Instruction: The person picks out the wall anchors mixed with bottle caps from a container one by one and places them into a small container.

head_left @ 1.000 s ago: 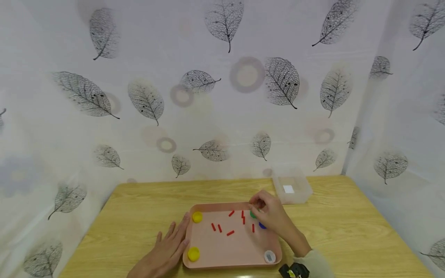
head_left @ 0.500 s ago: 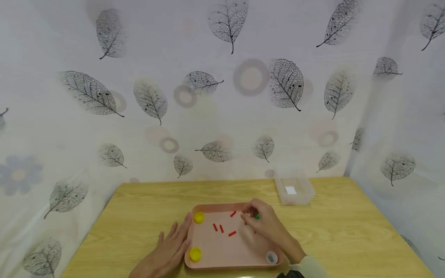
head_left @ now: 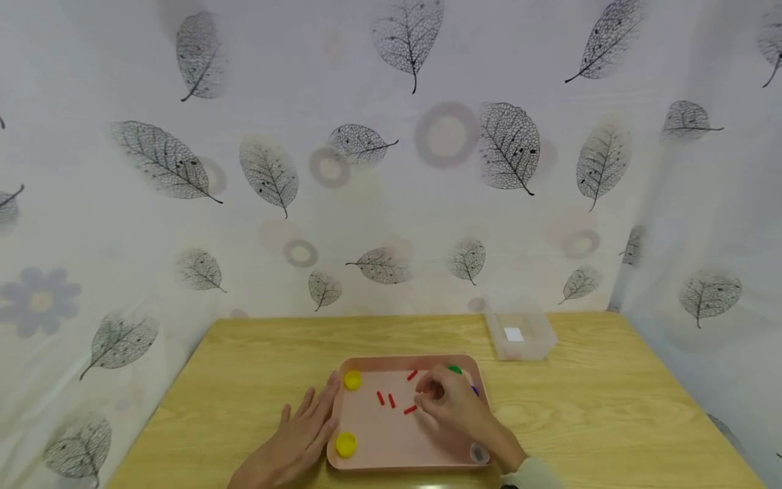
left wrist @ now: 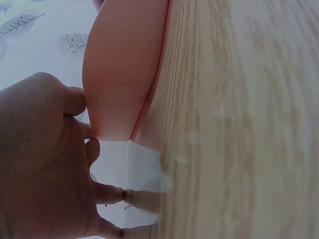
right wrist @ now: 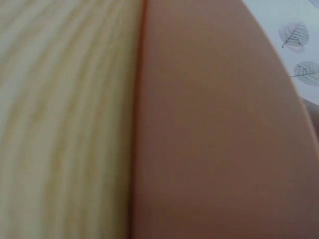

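A pink tray [head_left: 381, 435] holds several short red sticks [head_left: 392, 401] and some round caps. My left hand [head_left: 299, 431] lies with straight fingers against the tray's left side; the left wrist view has this hand [left wrist: 45, 159] touching the tray's outer wall [left wrist: 124, 74]. Over the tray's right half, my right hand [head_left: 455, 407] has curled fingers, thumb and index tips close together beside a red stick. Whether anything sits between those tips cannot be made out. The hand covers other sticks. Behind it show a green cap [head_left: 455, 370] and part of a blue cap [head_left: 474, 390].
Two yellow caps [head_left: 352, 380] occupy the tray's left corners, and a whitish cap [head_left: 479, 454] the near right corner. A clear plastic box [head_left: 530, 343] stands behind the tray to the right, on the wooden table [head_left: 269, 353]. Leaf-printed cloth [head_left: 379, 204] hangs at the back.
My right hand has moved left and nearer from beside the green cap, now over the red sticks. My left hand stays against the tray. The head view has shifted slightly.
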Demonstrator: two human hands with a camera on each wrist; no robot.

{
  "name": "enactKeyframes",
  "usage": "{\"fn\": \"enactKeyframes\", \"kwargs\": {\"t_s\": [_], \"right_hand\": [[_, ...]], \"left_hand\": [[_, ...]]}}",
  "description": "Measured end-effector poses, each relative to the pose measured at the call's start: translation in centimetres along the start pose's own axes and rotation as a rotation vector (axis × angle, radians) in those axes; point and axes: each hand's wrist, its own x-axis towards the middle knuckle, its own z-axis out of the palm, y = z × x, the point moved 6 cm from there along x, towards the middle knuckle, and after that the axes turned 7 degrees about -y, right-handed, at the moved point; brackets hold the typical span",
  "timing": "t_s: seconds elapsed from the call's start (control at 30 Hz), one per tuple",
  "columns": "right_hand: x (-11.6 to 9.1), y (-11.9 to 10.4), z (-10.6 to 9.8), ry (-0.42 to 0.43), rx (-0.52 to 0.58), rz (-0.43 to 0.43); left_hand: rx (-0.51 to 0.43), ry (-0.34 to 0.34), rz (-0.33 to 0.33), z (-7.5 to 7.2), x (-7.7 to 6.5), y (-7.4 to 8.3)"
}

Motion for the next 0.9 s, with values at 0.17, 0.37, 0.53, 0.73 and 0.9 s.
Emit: {"fn": "enactKeyframes", "kwargs": {"t_s": [0.17, 0.37, 0.53, 0.73, 0.9], "right_hand": [[-0.1, 0.5, 1.4, -0.075, -0.013, 0.078], [-0.1, 0.8, 2.6, -0.121, -0.010, 0.132], [-0.2, 0.9, 3.2, -0.151, -0.028, 0.180], [-0.3, 1.0, 3.2, -0.155, -0.079, 0.187], [-0.3, 1.0, 3.3, -0.169, -0.114, 0.188]], "left_hand": [[-0.018, -0.025, 0.000, 0.2, 0.0, -0.3], [-0.019, -0.047, -0.006, 0.2, -0.1, -0.4], [-0.023, -0.047, 0.001, 0.1, -0.1, -0.3], [-0.018, -0.031, 0.004, 0.0, -0.1, -0.2], [-0.012, -0.022, 0.009, 0.0, -0.1, -0.2]]}}
